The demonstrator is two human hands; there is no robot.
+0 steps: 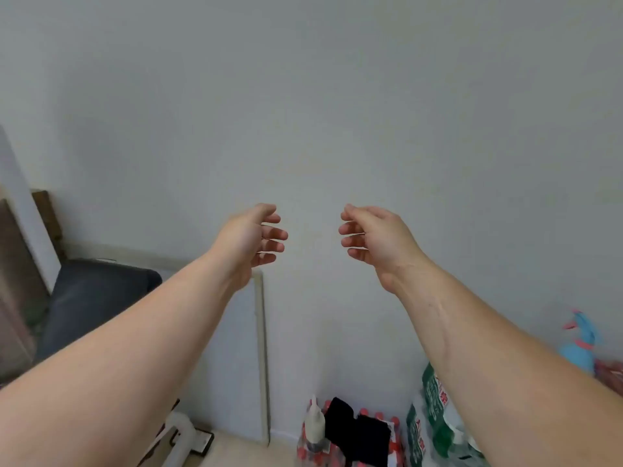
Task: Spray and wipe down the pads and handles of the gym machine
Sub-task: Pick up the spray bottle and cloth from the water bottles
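Both arms are stretched out in front of a plain pale wall. My left hand [254, 239] and my right hand [372, 235] hang in the air facing each other, fingers loosely curled, holding nothing. Low at the bottom, a white spray bottle [314, 424] stands on a pack of red-capped bottles, and a black cloth [360, 433] lies draped over that pack beside it. A white frame part [182, 439], possibly of the gym machine, shows at the bottom left; its pads and handles are out of view.
A dark grey cushioned seat [97, 298] sits at the left. A white panel [242, 358] leans against the wall. Green-printed plastic packs [438, 419] stand at the bottom right, and a blue and pink toy [578, 345] is at the right edge.
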